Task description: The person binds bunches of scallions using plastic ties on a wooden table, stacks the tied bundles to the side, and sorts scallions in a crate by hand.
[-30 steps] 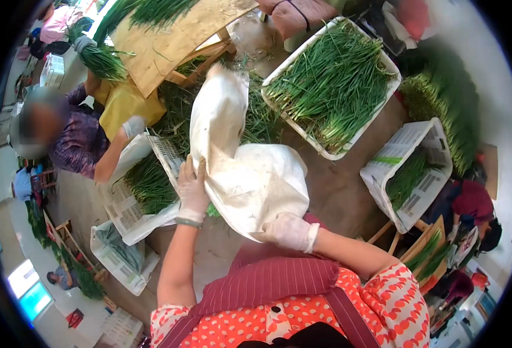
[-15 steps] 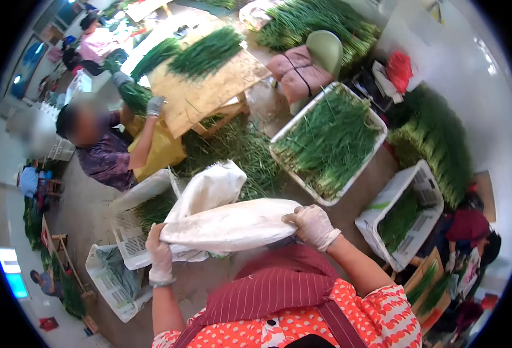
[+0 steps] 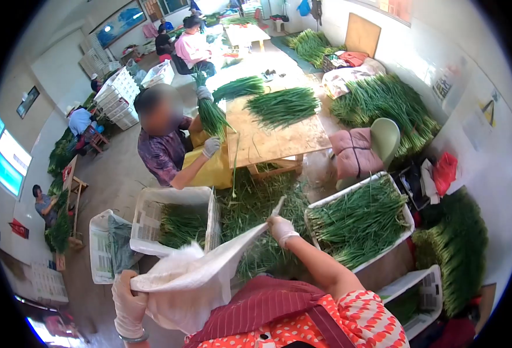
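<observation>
A white cloth or sack (image 3: 189,277), its kind not certain, is stretched slantwise between my two gloved hands. My left hand (image 3: 129,303), low on the left, has its fingers closed on one end. Higher up and to the right, my right hand (image 3: 281,231) pinches a twisted corner, whose tip pokes up past the fingers. The fabric sags in folds in front of my apron (image 3: 261,304). Just beyond it stands a white crate (image 3: 144,223) with green stalks inside. To the right of my right hand, a second white crate (image 3: 410,217) is full of long green stalks like chives.
A co-worker (image 3: 162,152) holds a green bunch (image 3: 212,119) beside a wooden table (image 3: 267,142) with more bunches. Loose stalks (image 3: 256,223) litter the floor. A chair (image 3: 385,139) with a pink cushion stands right. A crate (image 3: 100,255) with plastic is at left.
The cloth has gone from a level, bunched roll to a slanted, spread sheet. My left hand has moved down and left; my right hand slightly left. The view has turned and shows more of the room.
</observation>
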Demonstrator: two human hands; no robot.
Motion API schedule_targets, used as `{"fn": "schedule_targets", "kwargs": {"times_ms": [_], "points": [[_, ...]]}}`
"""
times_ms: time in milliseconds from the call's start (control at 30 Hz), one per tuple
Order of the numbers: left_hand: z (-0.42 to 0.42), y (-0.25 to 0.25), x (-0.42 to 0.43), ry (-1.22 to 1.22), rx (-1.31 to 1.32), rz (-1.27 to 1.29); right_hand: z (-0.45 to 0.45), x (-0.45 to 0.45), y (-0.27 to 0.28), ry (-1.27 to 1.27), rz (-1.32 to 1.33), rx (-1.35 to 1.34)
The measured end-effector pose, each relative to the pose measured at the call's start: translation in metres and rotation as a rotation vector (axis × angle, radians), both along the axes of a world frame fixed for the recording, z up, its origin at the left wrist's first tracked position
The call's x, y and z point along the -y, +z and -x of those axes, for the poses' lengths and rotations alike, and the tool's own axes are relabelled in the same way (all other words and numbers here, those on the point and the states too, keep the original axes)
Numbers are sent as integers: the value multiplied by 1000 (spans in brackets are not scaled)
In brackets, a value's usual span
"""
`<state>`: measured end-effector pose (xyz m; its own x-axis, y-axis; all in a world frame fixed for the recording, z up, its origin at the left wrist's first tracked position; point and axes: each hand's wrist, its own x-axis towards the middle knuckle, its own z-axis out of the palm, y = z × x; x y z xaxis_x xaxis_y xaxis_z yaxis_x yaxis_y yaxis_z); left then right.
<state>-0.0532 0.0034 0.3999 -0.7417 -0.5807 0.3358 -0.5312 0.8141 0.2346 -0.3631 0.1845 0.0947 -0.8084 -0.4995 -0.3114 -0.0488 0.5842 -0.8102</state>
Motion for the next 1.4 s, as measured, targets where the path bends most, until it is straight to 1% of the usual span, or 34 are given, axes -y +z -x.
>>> {"fn": "schedule_targets", "kwargs": {"times_ms": [33, 67, 100, 133, 167, 200, 233, 267, 300, 333, 367, 433, 467, 500, 533, 567, 600, 667, 700, 767, 833, 900, 967, 1033, 1067, 1100, 1167, 1200, 1267, 1300, 1333, 1400], "points": [[-1, -1, -1, 42, 4, -130, 14, 14, 6, -53, 130, 126], [-1, -2, -6, 49, 2, -128, 27, 27, -3, -78, 196, 191], [0, -5, -13, 92, 83, -188, 40, 40, -11, -104, 261, 257], [1, -9, -16, 132, 163, -245, 60, 58, -36, -261, 595, 459], [-3, -21, -14, 133, 162, -243, 73, 70, -50, -421, 925, 664], [-8, -40, -9, 187, 302, -212, 79, 69, -33, -405, 953, 634], [-12, -59, -4, 241, 440, -177, 90, 70, -25, -328, 881, 517], [-14, -80, 1, 239, 442, -177, 100, 65, -24, -252, 802, 398], [-15, -102, 5, 312, 481, -209, 112, 58, -31, -57, 625, -64], [-14, -124, 13, 383, 513, -237, 125, 51, -38, 12, 426, -555], [-16, -148, 21, 379, 501, -238, 132, 47, -27, -54, 553, -314], [-18, -185, 39, 415, 467, -204, 133, 30, 20, -119, 675, -73], [-12, -192, 44, 411, 465, -209, 133, 17, 47, 22, 320, -380], [-8, -196, 46, 365, 374, -99, 134, 8, 59, 164, -49, -663], [-4, -199, 50, 319, 283, 14, 143, 4, 29, 37, -9, -534], [0, -207, 57, 294, 164, 35, 152, 1, -1, -98, 41, -413], [8, -205, 63, 292, 175, 33, 157, -18, -15, -31, 186, -434], [23, -196, 73, 324, 348, -176, 154, -37, -22, -152, 160, -286], [20, -208, 82, 317, 298, -155, 149, -44, -20, -204, 234, -192], [27, -214, 87, 304, 324, -144, 139, -57, -17, -323, 387, -12], [37, -216, 89, 295, 306, -137, 138, -72, -14, -191, 202, -293], [47, -213, 92, 240, 303, -184, 147, -81, -39, -264, 470, -97], [55, -210, 94, 192, 291, -231, 155, -85, -15, -62, 107, -548], [63, -208, 96, 103, 356, -295, 171, -82, -15, -224, 253, -332], [67, -207, 96, 61, 381, -324, 179, -80, -12, -162, 145, -484], [70, -205, 94, 61, 383, -326, 188, -77, -8, -162, 142, -482], [79, -201, 88, 88, 585, -475, 208, -70, -3, -104, 161, -599], [83, -205, 88, 88, 590, -478, 217, -66, 4, -103, 159, -594], [92, -215, 88, 66, 793, -564, 236, -57, 15, -43, 206, -541], [106, -205, 80, 83, 810, -574, 246, -55, 14, -2, 210, -596], [113, -208, 76, 89, 819, -584, 256, -56, 14, 5, 205, -585], [130, -214, 72, 25, 901, -552, 278, -58, 19, 131, 103, -580]]}}
